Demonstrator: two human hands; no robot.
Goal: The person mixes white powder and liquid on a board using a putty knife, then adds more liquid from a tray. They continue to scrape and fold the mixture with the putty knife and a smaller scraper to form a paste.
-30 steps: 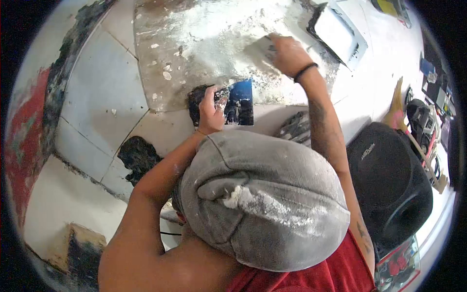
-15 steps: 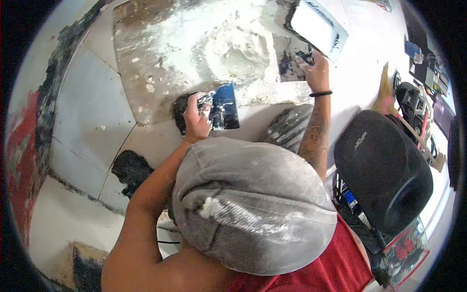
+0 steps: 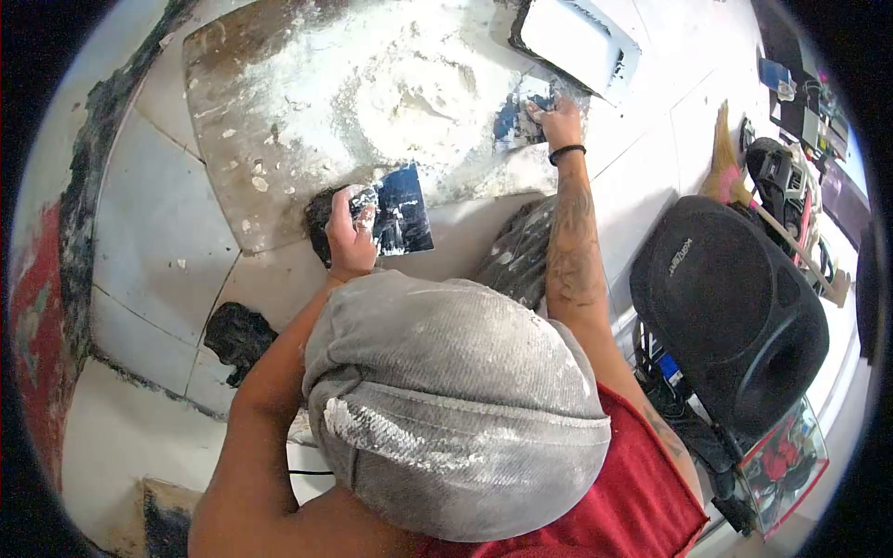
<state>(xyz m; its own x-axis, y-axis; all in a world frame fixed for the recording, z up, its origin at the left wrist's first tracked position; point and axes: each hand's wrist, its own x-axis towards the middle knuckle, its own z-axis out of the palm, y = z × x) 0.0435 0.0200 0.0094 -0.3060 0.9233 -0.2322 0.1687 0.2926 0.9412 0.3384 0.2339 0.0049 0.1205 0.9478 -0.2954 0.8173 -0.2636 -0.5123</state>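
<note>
My left hand [image 3: 352, 234] is closed round the handle of a wide putty knife [image 3: 406, 209], its dark blue blade smeared with white and held near the front edge of a stained board [image 3: 223, 153]. At the board's right side, my right hand [image 3: 561, 126], with a black band at the wrist, grips a second putty knife [image 3: 514, 119]. That one's blade is blue, streaked with white, and lies to the left of the fingers. Between the two knives, on the board, a mound of white powder or paste [image 3: 419, 107] has a hollow in its middle.
A white tray [image 3: 581, 46] with a dark rim stands beyond my right hand. On the right are a black speaker [image 3: 726, 307], a broom [image 3: 730, 167] and a glass box [image 3: 786, 465]. Black cloth [image 3: 237, 339] lies on the tiles [image 3: 153, 205] at left.
The view has shifted, so the board and tray sit further left. My right hand has moved slightly forward and left, and its blade now shows a blue face. My left hand keeps its grip.
</note>
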